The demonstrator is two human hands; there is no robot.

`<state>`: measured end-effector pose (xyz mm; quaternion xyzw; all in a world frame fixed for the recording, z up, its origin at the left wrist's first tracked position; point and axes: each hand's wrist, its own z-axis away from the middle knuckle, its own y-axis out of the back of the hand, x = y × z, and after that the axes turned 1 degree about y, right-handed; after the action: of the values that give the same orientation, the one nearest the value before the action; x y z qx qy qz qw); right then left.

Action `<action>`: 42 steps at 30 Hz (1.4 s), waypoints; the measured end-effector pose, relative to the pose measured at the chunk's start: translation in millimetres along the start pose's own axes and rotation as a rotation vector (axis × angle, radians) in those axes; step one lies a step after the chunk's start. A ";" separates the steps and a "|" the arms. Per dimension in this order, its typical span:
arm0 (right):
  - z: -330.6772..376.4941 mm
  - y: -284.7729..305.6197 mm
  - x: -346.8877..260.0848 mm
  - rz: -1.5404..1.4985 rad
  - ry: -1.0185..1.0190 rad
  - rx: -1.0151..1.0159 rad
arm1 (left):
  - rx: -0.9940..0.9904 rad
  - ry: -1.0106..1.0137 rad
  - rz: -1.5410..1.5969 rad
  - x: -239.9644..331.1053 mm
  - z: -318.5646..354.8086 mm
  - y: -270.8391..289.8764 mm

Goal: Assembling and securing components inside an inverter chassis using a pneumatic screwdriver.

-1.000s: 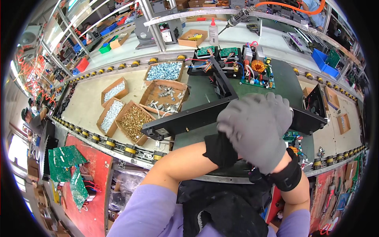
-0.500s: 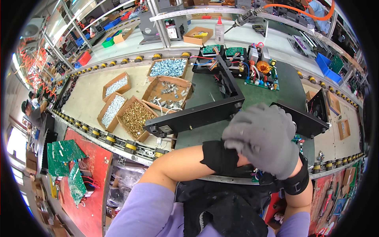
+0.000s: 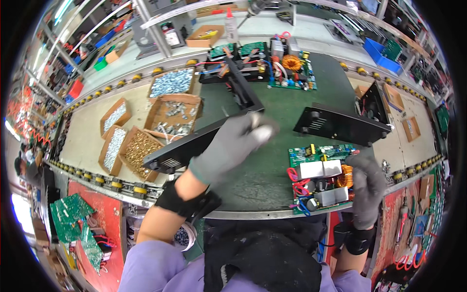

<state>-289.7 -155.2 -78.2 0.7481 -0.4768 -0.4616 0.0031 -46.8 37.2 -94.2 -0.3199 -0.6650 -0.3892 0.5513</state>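
Left gloved hand [image 3: 233,143] has swung up, grip clamped on the long black metal chassis panel [image 3: 194,146]; right gloved hand [image 3: 367,187] now grips the green circuit board [image 3: 318,177] beside it.

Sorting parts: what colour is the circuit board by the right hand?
Green circuit board, head view.

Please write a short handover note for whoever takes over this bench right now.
Left hand: gloved, reaching over the green mat, resting on or gripping the long black metal housing panel; its fingers are blurred.
Right hand: gloved, on the right edge of the near green circuit board at the mat's front edge.
A second black housing part lies behind the board. Cardboard trays of screws sit left.
Done: board and panels laid out. Left: board is not in any housing.
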 end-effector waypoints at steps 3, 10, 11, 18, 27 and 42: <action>33.4 9.1 29.9 0.352 0.027 -0.005 | -0.075 0.250 -0.107 -14.9 20.4 -29.1; 62.7 12.7 43.0 0.602 0.008 0.120 | -0.302 0.013 -0.226 -30.6 -2.0 -66.6; 61.5 11.7 40.1 0.592 0.002 0.115 | -0.358 -0.008 -0.231 -30.9 -2.8 -63.6; 45.8 -24.9 3.6 0.423 0.088 -0.161 | -0.226 -0.037 -0.257 -31.1 2.8 -62.5; 36.4 -46.8 -2.6 0.474 0.107 -0.328 | -0.039 -0.345 -0.861 -38.0 17.4 -69.5; 37.5 -50.4 -0.5 0.402 0.073 -0.244 | -0.081 -0.115 -0.409 -26.8 24.7 -76.6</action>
<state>-280.0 -110.9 -121.8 0.6486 -0.5563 -0.4785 0.2025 -119.2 21.0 -135.3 -0.2219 -0.7302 -0.5004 0.4089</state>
